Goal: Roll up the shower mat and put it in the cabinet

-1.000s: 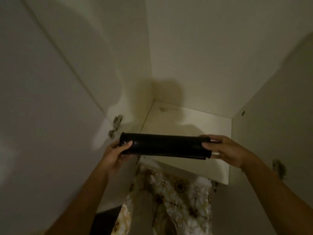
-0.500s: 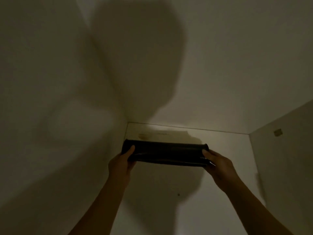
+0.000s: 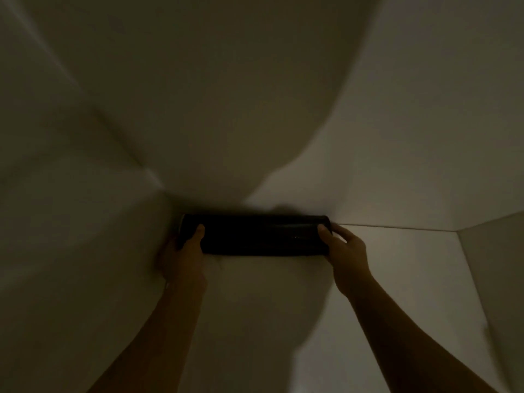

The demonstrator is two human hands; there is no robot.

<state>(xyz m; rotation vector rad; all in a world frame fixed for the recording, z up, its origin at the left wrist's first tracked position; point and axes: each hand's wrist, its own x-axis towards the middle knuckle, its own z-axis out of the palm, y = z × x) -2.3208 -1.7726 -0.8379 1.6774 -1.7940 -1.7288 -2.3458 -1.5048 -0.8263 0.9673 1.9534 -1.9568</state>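
Rolled black shower mat (image 3: pixel 255 235) lying level inside cabinet (image 3: pixel 425 265) (dimly lit), left hand (image 3: pixel 181 259) gripping its 9 o'clock end, right hand (image 3: pixel 344 252) its 3 o'clock end.

Dim, pale cabinet interior (image 3: pixel 397 137) seen from close in.

Plain off-white panels fill the frame: a back wall across the top, a side panel (image 3: pixel 56 251) at the left, another at the far right edge. A thin seam runs across the middle right. A large soft shadow (image 3: pixel 212 109) covers the upper centre; the right side is lighter.
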